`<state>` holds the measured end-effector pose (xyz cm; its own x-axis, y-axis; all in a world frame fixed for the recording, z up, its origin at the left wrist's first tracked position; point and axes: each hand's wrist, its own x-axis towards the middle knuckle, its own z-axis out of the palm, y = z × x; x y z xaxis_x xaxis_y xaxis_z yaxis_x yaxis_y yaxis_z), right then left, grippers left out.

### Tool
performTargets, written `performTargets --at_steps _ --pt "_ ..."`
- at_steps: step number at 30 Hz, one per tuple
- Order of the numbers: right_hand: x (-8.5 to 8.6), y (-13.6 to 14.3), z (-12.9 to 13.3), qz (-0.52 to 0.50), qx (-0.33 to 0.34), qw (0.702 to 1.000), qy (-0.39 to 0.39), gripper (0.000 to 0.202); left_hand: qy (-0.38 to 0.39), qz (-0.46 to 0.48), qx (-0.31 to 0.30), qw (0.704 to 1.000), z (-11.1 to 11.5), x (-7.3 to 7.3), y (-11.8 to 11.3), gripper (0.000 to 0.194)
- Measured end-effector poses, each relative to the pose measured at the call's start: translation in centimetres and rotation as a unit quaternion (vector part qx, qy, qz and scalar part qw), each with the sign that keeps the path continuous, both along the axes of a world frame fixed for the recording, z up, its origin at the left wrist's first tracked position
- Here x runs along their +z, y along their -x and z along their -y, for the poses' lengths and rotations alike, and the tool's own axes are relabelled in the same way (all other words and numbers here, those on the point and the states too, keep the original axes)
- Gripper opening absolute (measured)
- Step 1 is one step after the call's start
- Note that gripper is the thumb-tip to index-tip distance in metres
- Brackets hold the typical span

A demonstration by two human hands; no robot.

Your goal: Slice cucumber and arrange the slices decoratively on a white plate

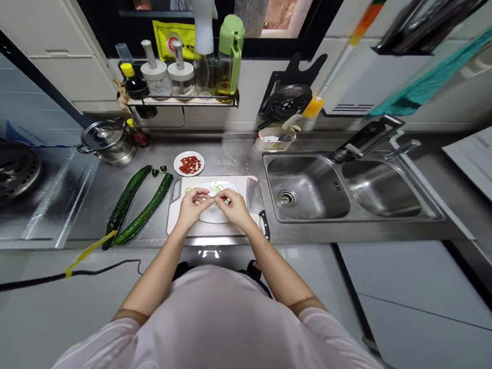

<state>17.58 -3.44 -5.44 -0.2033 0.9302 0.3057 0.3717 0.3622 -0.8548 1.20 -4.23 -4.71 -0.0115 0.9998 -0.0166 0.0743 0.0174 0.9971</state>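
Observation:
My left hand [194,205] and my right hand [233,206] meet fingertip to fingertip over a white plate [213,215]. Both are closed in a pinch around a small green-edged cucumber slice [227,200], largely covered by the fingers. More pale cucumber slices [216,186] lie in a ring on the plate, just beyond my fingertips. Under the plate is a white cutting board [179,223], with another slice [188,190] near its left side. A knife with a black handle [265,224] rests at the board's right edge.
Two whole cucumbers [129,199] lie left of the board, cut ends beyond them. A small plate of chopped red pieces [189,164] sits behind. To the right is a double sink [311,187]; at the left stands a lidded pot [109,141]. Bottles line a wall rack [183,102].

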Motion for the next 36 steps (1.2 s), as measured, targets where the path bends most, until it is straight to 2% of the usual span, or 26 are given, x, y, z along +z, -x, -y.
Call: performTargets --at_steps 3,5,11,18,20,31,36 --pt "-0.2 -0.1 -0.1 -0.021 -0.009 1.0 0.01 0.012 0.009 0.023 0.038 0.999 0.0 -0.5 -0.1 0.034" --pt "-0.1 -0.2 -0.1 -0.023 -0.013 1.0 0.013 0.012 0.047 0.043 0.042 0.997 0.1 -0.8 -0.2 0.035" --pt "0.5 -0.5 -0.1 -0.022 -0.005 1.0 0.005 0.015 0.166 0.13 -0.002 0.977 0.4 -0.6 -0.7 0.046" --pt "0.7 -0.6 0.1 -0.016 0.009 1.0 -0.001 0.015 0.287 0.231 -0.083 0.926 -0.6 -0.1 -0.7 0.052" --pt "0.5 -0.8 0.0 -0.015 0.012 1.0 -0.001 0.015 0.288 0.235 -0.085 0.924 -0.8 0.0 -0.7 0.05" --pt "-0.4 -1.4 -0.3 -0.011 0.001 1.0 0.016 0.012 0.227 0.162 -0.056 0.959 -1.8 -0.2 -0.9 0.05" --pt "-0.6 -1.4 -0.4 -0.016 -0.004 1.0 0.023 0.011 0.193 0.141 -0.063 0.969 -1.8 0.1 -0.9 0.048"
